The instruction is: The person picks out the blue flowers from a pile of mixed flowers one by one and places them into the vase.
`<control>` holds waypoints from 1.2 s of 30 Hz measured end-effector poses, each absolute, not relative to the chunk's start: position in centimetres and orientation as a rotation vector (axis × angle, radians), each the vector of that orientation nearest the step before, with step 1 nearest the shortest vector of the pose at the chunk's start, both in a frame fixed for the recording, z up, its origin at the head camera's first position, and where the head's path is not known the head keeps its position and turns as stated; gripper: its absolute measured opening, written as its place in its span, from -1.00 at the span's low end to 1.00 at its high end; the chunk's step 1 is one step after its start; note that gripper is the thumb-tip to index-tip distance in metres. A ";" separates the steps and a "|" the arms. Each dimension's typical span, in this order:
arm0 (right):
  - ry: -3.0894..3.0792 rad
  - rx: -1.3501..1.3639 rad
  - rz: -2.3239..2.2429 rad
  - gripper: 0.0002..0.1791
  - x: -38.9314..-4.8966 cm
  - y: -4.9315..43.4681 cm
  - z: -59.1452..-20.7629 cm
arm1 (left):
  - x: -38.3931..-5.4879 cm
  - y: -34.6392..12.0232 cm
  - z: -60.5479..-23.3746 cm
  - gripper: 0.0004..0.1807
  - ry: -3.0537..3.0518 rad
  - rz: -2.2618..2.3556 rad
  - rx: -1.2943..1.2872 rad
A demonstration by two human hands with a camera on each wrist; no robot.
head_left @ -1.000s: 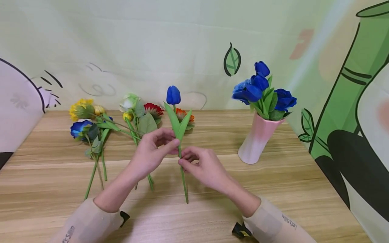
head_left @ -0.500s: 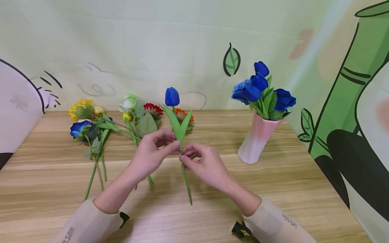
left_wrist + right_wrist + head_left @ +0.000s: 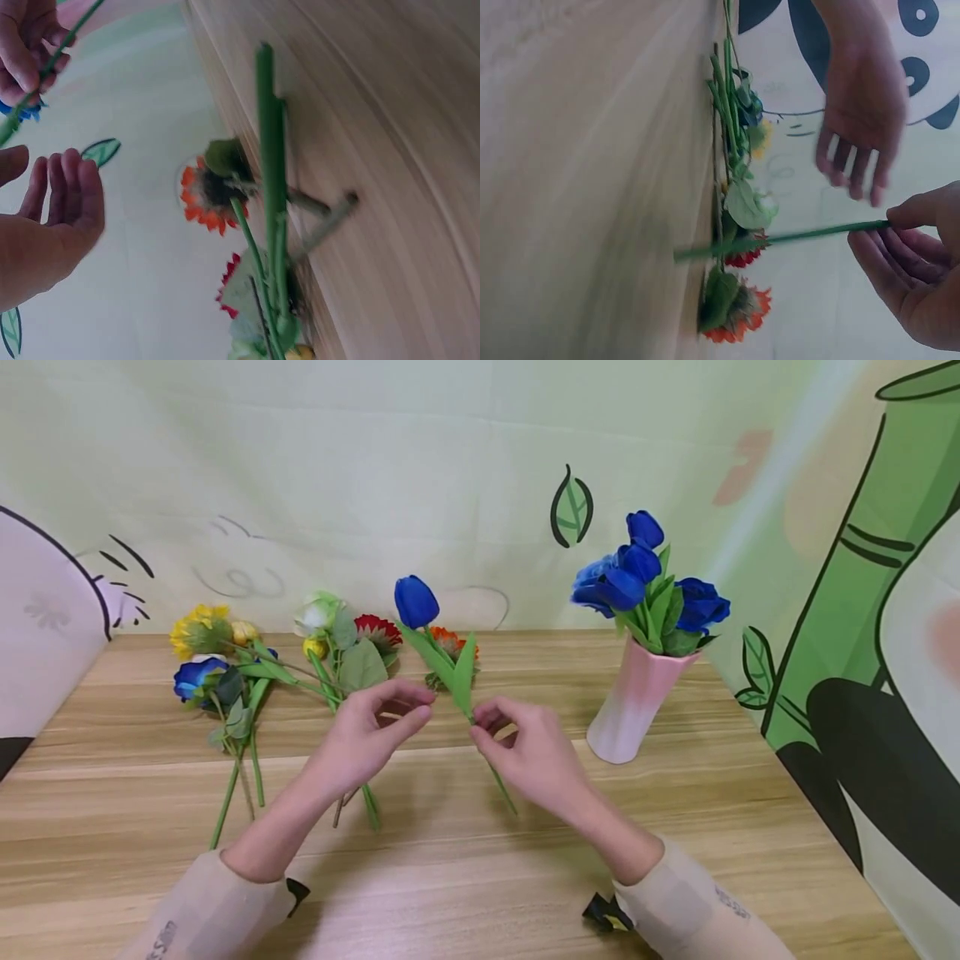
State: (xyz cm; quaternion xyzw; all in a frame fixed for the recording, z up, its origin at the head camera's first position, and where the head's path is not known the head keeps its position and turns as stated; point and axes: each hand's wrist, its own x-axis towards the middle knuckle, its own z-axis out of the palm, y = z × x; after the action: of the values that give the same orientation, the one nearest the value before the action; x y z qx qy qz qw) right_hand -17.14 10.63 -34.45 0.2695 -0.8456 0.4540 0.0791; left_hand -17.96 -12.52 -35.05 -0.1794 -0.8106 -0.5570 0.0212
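In the head view, my right hand (image 3: 536,756) pinches the green stem of a blue tulip (image 3: 416,602) between thumb and fingers, just below its leaves. The bloom leans to the left, and the lower stem slants down to the right over the table. My left hand (image 3: 367,731) is beside the flower, its thumb and fingers apart and holding nothing. From the right wrist, the stem (image 3: 802,234) runs out of the pinching fingertips, with the left hand (image 3: 864,105) apart from it. A pink-and-white vase (image 3: 637,710) with several blue flowers (image 3: 637,568) stands to the right.
Loose flowers lie on the wooden table (image 3: 450,893): a yellow one (image 3: 201,631) and a blue one (image 3: 198,678) at left, then a pale green one (image 3: 320,612), a red one (image 3: 378,631) and an orange one (image 3: 450,643). Behind hangs a printed cloth (image 3: 300,485).
My left hand has let go of the tulip and drawn slightly left. The right hand has moved a little right with the stem, and the bloom has tilted further left.
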 end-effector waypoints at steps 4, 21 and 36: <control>-2.461 0.839 1.229 -0.91 -17.3 11.4 -34.0 | -18.4 -13.3 -35.5 -0.80 -2.596 -1.602 -0.528; -2.160 0.893 0.738 -0.88 -17.2 14.1 -32.8 | -18.7 -16.5 -36.2 -0.78 -2.893 -1.216 -0.437; -2.029 0.899 0.488 -0.94 -16.0 14.4 -30.9 | -18.5 -17.2 -35.9 -0.64 -2.931 -1.124 -0.384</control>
State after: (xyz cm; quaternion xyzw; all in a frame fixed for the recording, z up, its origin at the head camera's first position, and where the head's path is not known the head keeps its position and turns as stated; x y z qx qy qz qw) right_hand -15.98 14.42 -30.86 0.3589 -0.8100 0.1947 0.4209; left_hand -18.51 -17.17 -35.92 -0.1215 -0.9267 -0.3555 -0.0104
